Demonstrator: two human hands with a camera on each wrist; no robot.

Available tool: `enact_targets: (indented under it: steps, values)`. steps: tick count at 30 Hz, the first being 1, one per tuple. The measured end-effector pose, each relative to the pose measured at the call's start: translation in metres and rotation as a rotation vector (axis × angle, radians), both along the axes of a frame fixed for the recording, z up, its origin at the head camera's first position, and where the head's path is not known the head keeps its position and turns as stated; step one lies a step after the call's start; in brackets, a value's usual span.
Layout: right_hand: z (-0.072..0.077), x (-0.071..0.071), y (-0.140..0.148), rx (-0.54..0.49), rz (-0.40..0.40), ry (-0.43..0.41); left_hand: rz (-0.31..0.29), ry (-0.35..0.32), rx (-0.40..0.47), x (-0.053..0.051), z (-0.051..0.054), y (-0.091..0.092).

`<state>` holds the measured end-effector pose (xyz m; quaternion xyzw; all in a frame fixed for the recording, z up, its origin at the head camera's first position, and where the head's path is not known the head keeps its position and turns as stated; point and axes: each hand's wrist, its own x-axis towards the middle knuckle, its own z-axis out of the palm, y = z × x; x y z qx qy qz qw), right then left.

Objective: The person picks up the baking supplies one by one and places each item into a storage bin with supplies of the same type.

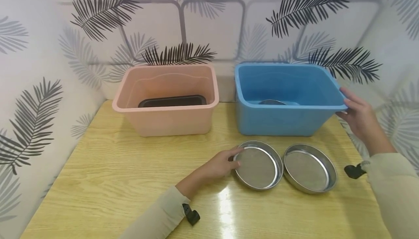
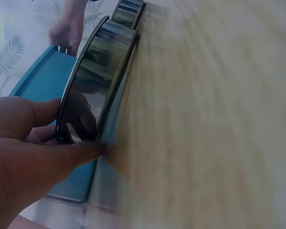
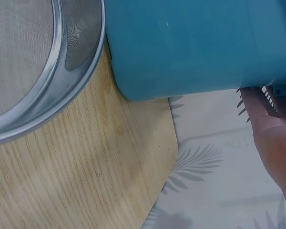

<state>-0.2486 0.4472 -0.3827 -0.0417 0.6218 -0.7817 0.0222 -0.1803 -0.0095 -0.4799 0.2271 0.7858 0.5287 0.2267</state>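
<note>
while the left hand [image 1: 218, 167] is pinching a steel sieve [image 1: 256, 168], the right hand [image 1: 361, 120] is gripping a blue bin [image 1: 276, 120]

as i am watching from the room, the steel sieve is lying on the worktop [image 1: 131, 170], mesh facing up, on the person's side of the blue bin. the left hand is reaching in from its left, thumb and fingers closing on the rim and wall with only the metal between them. whether that edge is lifting a little from the wood, i cannot tell.

the right hand is curling its fingers round the bin's rim at the near right corner, its forearm coming up past the worktop's right edge. a second sieve [image 1: 309, 171] is sitting just to the right of the held one, so close that i am not managing to see whether the rims are touching.

inside the blue bin, a curved grey thing [image 1: 272, 102] is showing low down, mostly hidden behind the near wall. a pink bin [image 1: 173, 122] is standing to the left, apart from the blue one, and a dark, rounded-cornered object [image 1: 173, 101] is lying in it. behind both bins, a wall covering [image 1: 212, 28] is displaying black and grey fronds. pale sleeves [image 1: 160, 211] are covering both forearms, and a small black device [image 1: 191, 214] is sticking out by each cuff.
</note>
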Motion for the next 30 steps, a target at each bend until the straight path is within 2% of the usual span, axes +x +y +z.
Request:
enact_targets:
  steps: [4, 6, 9, 13, 18, 20, 23, 27, 30]
  values:
    - [0.0, 0.0, -0.001, -0.024, 0.003, 0.013, -0.032, 0.057, 0.015, -0.001, 0.006, -0.005]
    - [0.001, 0.0, -0.001, -0.007, -0.005, 0.008, -0.031, 0.055, 0.038, -0.001, 0.006, -0.006]
    - [0.002, 0.001, -0.001, 0.019, -0.015, -0.005, -0.017, 0.029, 0.082, -0.001, 0.004, -0.007]
    - [0.003, 0.001, -0.001, 0.0, -0.015, -0.01, 0.018, 0.013, 0.123, -0.002, 0.002, -0.007]
    - [0.001, 0.002, 0.001, -0.02, -0.012, 0.01, 0.063, -0.083, 0.219, -0.004, 0.006, -0.009]
    - [0.0, 0.002, 0.0, -0.014, -0.012, 0.017, 0.07, -0.126, 0.265, -0.004, 0.011, -0.01]
    - [0.0, 0.002, -0.001, 0.007, -0.016, 0.012, 0.058, -0.155, 0.314, -0.006, 0.02, -0.011]
    - [0.002, 0.003, -0.002, 0.041, -0.028, -0.004, 0.002, -0.152, 0.343, -0.009, 0.038, -0.013]
    - [0.001, 0.003, -0.003, 0.056, -0.04, 0.009, -0.041, -0.111, 0.329, -0.011, 0.054, -0.015]
